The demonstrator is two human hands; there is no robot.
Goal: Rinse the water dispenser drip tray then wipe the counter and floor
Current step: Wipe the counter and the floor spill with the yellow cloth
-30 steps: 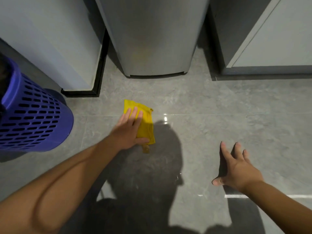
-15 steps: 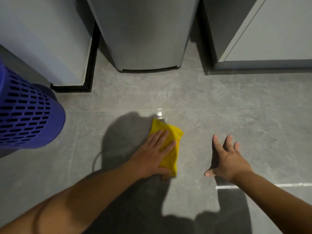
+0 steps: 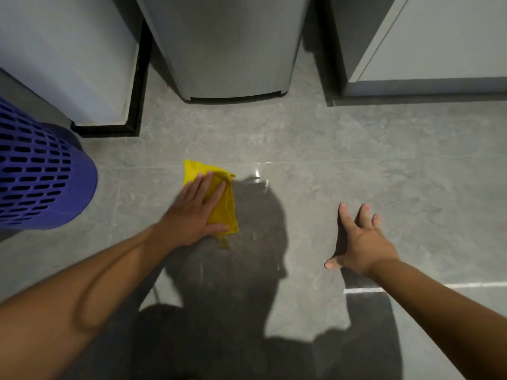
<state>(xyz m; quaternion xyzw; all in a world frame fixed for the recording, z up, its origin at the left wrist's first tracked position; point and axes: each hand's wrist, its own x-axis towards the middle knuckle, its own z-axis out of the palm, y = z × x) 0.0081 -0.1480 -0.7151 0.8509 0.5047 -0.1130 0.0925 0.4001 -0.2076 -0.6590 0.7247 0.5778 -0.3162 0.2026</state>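
Your folded yellow cloth (image 3: 225, 207) lies flat on the grey stone-look tiled floor (image 3: 356, 160), a little left of the middle. It sits just on the near side of a tile joint, in front of the rounded silver metal appliance base (image 3: 227, 50) that stands at the floor's far edge.

Your left hand (image 3: 192, 215) presses the cloth down, with the fingers (image 3: 204, 187) straight and close together and the thumb along the cloth's near edge. A small tag of cloth sticks out below the thumb.

Your right hand (image 3: 362, 242) is well apart to the right, its fingertips on bare floor, fingers (image 3: 346, 218) spread wide and holding nothing. Your shadow falls across the floor between and below both hands.

A blue perforated plastic basket (image 3: 41, 176) stands at the left edge, near the cloth but not touching it. A pale cabinet with a black plinth (image 3: 68, 50) flanks the silver base on the left, and another pale cabinet (image 3: 439, 37) flanks it on the right. A thin white line (image 3: 411, 287) crosses the floor by your right wrist.
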